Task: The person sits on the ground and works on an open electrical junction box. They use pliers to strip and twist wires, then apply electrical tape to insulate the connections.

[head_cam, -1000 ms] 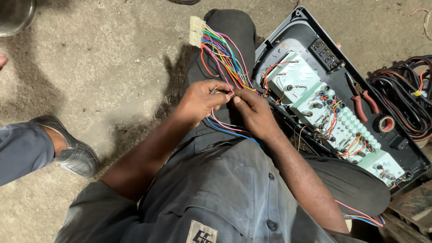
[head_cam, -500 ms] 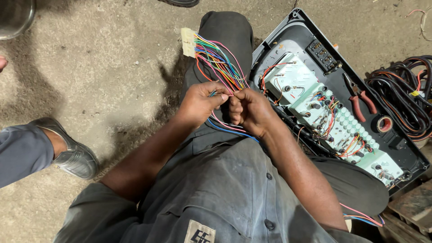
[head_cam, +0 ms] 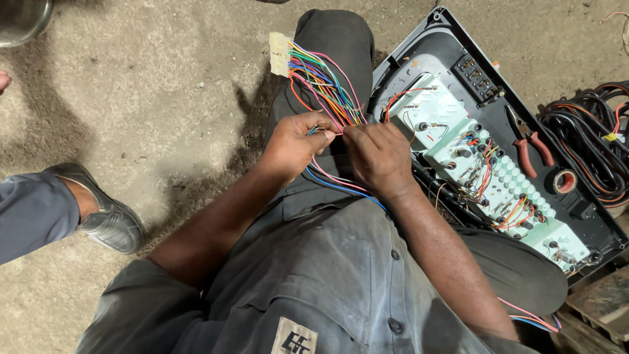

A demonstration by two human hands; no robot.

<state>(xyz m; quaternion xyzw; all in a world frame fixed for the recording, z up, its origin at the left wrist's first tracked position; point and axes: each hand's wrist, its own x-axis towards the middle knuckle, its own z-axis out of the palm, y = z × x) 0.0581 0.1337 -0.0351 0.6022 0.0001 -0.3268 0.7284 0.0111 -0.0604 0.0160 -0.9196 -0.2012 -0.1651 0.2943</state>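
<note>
Rough concrete floor [head_cam: 164, 98] lies below. Compared with a second ago, the multicoloured wire bundle with its cream plastic connector [head_cam: 280, 54] has been lifted slightly. Both left hand [head_cam: 293, 143] and right hand [head_cam: 377, 156] are pinched together on its wires; the black-cased instrument panel [head_cam: 485, 164] sits just right.

My wires [head_cam: 324, 82] run pink, orange, green and blue into a cream connector [head_cam: 280, 54]; pale-green board [head_cam: 485, 170], red-handled pliers [head_cam: 527, 147].

Person's clothing, seen from above

A grey button-front work shirt [head_cam: 327, 282] with short sleeves is worn, a small patch sewn near its hem; dark grey trousers [head_cam: 334, 39] are worn; both forearms are bare.
</note>
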